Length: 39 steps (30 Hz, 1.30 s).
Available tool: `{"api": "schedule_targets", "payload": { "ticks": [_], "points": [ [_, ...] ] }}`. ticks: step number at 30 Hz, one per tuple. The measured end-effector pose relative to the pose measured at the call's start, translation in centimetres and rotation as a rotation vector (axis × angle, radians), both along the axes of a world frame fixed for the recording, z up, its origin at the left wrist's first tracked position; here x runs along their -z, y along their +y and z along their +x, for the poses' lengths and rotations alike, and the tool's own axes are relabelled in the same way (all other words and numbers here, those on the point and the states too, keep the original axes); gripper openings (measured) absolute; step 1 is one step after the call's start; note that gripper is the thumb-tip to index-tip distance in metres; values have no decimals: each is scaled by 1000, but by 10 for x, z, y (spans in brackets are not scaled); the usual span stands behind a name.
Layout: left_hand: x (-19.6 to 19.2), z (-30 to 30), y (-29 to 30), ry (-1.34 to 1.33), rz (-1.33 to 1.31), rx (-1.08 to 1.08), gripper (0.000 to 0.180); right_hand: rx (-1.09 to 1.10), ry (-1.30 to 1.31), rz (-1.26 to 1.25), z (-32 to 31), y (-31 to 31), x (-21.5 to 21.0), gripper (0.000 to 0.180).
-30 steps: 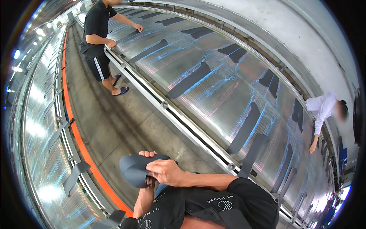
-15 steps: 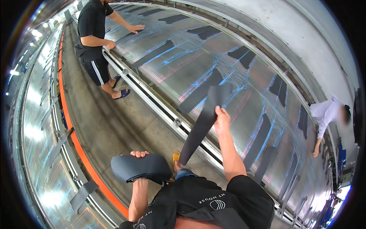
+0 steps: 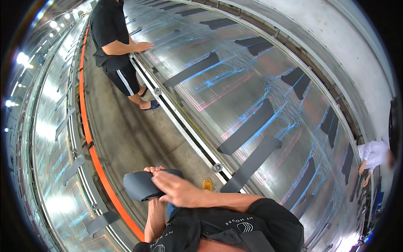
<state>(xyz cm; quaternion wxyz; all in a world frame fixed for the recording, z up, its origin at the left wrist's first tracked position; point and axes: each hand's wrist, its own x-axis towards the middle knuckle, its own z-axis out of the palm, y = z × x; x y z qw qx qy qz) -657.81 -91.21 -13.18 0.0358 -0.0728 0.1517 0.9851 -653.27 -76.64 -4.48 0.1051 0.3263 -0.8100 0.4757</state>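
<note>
grey strip bundle lying left-right, left hand beneath, right hand atop

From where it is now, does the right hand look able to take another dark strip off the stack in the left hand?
Probably yes. The right hand already lies across the stack of dark strips that the left hand grips from behind, and nothing sits between them.

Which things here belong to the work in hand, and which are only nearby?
In hand:
- dark strip bundle, gripped by left hand
- right hand on the bundle
- dark strip on the shiny table

Nearby only:
- orange rail
- person in black
</note>
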Motion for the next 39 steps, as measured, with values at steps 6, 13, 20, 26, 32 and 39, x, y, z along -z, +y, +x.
{"api": "schedule_targets", "payload": {
  "ticks": [6, 13, 20, 26, 32, 39],
  "points": [
    [37, -54, -26, 154, 164, 42, 19, 154, 149, 304, -63, -66, 20, 39],
    [22, -135, -66, 118, 157, 176, 12, 232, -42, -109, -139, -94, 3, 24],
    [10, -225, -107, -205, 178, 127, 21, 914, -554, -813, -262, -17, -9, 5],
    [12, -295, -138, -112, 163, 51, 22, 1061, -448, -1359, -340, 107, 52, 12],
    [10, -354, -156, -133, 102, -21, 26, 1773, -73, 207, -380, 152, 140, 38],
    [18, -432, -161, -64, 9, -71, 27, 222, -42, -43, -451, -105, 8, 63]
  ]
}}
